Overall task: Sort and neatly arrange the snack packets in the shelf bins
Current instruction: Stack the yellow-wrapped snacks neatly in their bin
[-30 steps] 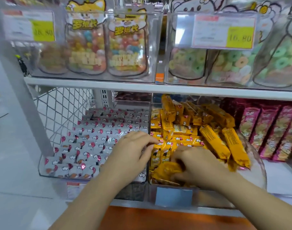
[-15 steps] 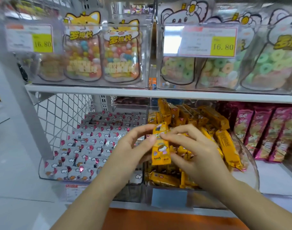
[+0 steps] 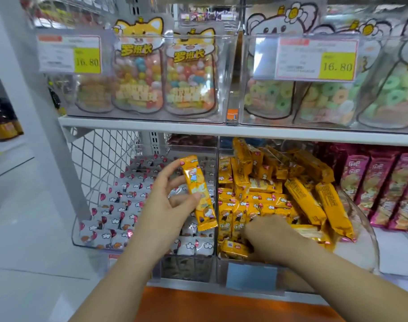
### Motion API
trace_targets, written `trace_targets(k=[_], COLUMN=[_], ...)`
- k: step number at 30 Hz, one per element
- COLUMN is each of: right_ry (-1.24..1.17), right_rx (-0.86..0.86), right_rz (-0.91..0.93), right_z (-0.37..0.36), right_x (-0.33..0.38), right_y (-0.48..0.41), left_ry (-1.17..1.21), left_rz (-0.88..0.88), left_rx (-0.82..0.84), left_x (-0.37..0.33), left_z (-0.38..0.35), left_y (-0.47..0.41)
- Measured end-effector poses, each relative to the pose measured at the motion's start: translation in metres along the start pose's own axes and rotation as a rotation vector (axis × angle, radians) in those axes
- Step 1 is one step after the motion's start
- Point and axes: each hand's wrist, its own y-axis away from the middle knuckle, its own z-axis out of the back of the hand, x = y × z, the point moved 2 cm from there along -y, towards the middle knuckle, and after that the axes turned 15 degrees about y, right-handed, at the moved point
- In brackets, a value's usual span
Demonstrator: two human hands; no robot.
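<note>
My left hand pinches one yellow snack packet between thumb and fingers, upright, above the clear bin of white packets. My right hand reaches down into the clear bin of yellow packets, its fingers buried among the front packets; whether it grips one is hidden. The yellow packets lie jumbled, some standing in front rows, longer ones slanted at the right.
Pink packets stand in rows to the right. The upper shelf holds clear bins of candy bags and ring gummies with price tags. A wire mesh side panel closes the left end. An orange edge runs below.
Both hands lifted a yellow packet from the bin; now the left hand alone holds it, shifted left, and the right hand has dropped back into the yellow bin.
</note>
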Motion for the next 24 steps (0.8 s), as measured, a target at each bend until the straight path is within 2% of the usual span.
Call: trace_targets(k=[3, 5, 11, 15, 20, 24], right_ry=[-0.042, -0.167, -0.507, -0.651, -0.854, -1.082], right_rx=[-0.004, -0.052, -0.314, -0.485, -0.601, -0.577], right_rz=[0.007, -0.003, -0.053, -0.102, -0.216, -0.375], right_z=[-0.001, 0.001, 0.001, 0.007, 0.009, 0.009], right_x=[-0.001, -0.004, -0.031, -0.048, -0.06, -0.071], right_y=[0.0, 0.004, 0.029, 0.044, 0.066, 0.082], left_ry=[-0.028, -0.046, -0.045, -0.048, -0.065, -0.1], left_rz=[0.011, 0.009, -0.024, -0.041, -0.019, -0.044], left_rx=[-0.005, -0.009, 0.006, 0.009, 0.052, 0.084], left_x=[0.001, 0.001, 0.001, -0.001, -0.003, 0.001], left_z=[0.001, 0.001, -0.002, -0.012, -0.022, -0.027], left_y=[0.0, 0.0, 0.0, 0.003, 0.005, 0.003])
